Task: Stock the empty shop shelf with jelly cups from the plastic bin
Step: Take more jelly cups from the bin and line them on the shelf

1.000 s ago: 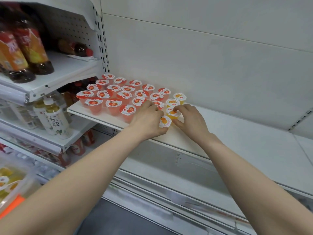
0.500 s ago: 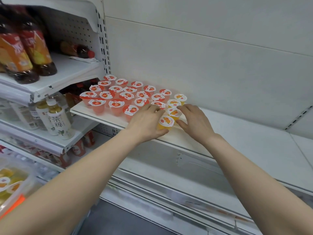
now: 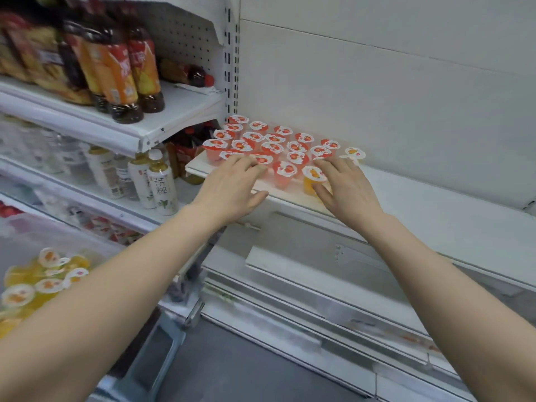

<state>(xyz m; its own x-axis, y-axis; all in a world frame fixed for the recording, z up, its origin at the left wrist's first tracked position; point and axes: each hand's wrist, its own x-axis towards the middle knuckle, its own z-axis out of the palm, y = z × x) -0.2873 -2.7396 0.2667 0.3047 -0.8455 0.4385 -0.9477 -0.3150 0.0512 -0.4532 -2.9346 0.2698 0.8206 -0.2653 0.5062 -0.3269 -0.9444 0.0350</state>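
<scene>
- Shelf (image 3: 435, 216): a flat board of white painted metal with a smooth, matt face. It runs from 9 o'clock to 3 o'clock across the middle of the view, and its right part is bare.
- Red-lidded jelly cups (image 3: 272, 146): small tapered cups of clear plastic with pink filling and round foil lids printed with fruit. They stand upright in tight rows at the shelf's left end, lids nearly touching.
- Orange jelly cup (image 3: 313, 177): the same shape with yellow filling. It stands at the front edge, just to the 3 o'clock side of the red group.
- Second orange-lidded cup (image 3: 355, 153): stands at 1 o'clock of the first.
- Left hand (image 3: 232, 190): palm down and holding nothing, with fingers straight and lying over the front-row red lids and the thumb out to the side.
- Right hand (image 3: 348, 192): palm down and holding nothing, with fingers straight and spread. The index finger lies alongside the front orange jelly cup.
- Plastic bin (image 3: 58, 236): translucent and blurred, at 8 o'clock, with orange jelly cups (image 3: 46, 280) heaped loosely inside.
- Back panel (image 3: 377, 82): plain white sheet with horizontal seams.
- Slotted upright (image 3: 230, 68): a white steel post at 11 o'clock.
- Dark tea bottles (image 3: 121, 71): glossy, with orange labels, on the neighbouring upper shelf.
- Pale bottles (image 3: 161, 187): white-capped, on the shelf beneath.
- Floor (image 3: 232, 372): smooth and grey, at 6 o'clock.
</scene>
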